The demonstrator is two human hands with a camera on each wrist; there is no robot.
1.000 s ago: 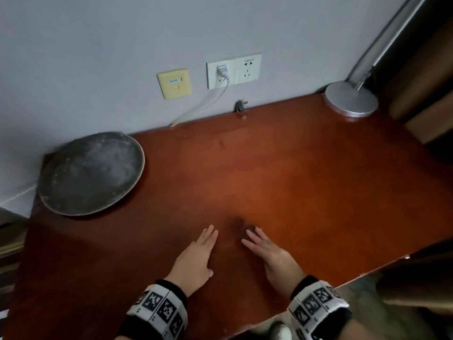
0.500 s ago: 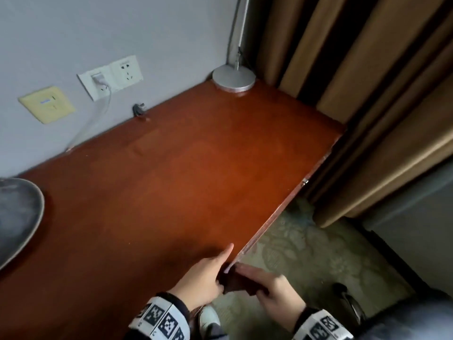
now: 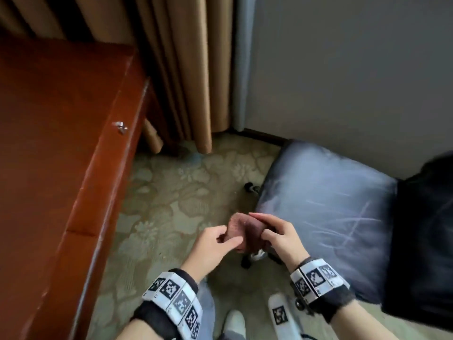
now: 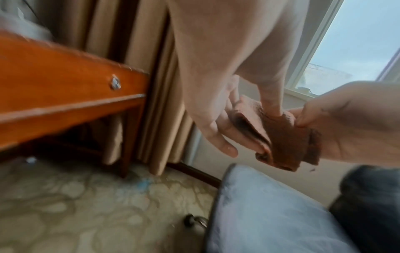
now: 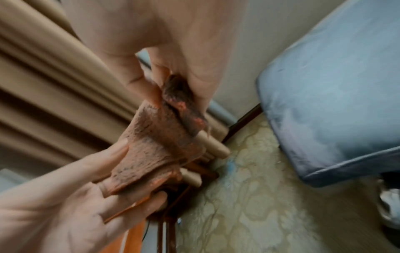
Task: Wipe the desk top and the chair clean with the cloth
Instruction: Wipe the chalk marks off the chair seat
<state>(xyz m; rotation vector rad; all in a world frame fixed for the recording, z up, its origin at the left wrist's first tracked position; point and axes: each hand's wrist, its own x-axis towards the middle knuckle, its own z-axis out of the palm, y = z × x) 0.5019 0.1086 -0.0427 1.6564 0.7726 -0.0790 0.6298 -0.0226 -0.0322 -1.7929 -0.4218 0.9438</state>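
The left hand (image 3: 210, 244) and right hand (image 3: 282, 238) each pinch one end of the cloth (image 3: 241, 233), held in the air between the desk (image 3: 56, 153) and the chair (image 3: 326, 212), above the patterned carpet (image 3: 176, 197). The cloth is brown, folded in layers and rough-textured. Only the left wrist view shows a window (image 4: 350, 51) beyond the tan curtain (image 3: 181, 69). The chair's grey-blue seat carries pale streaks.
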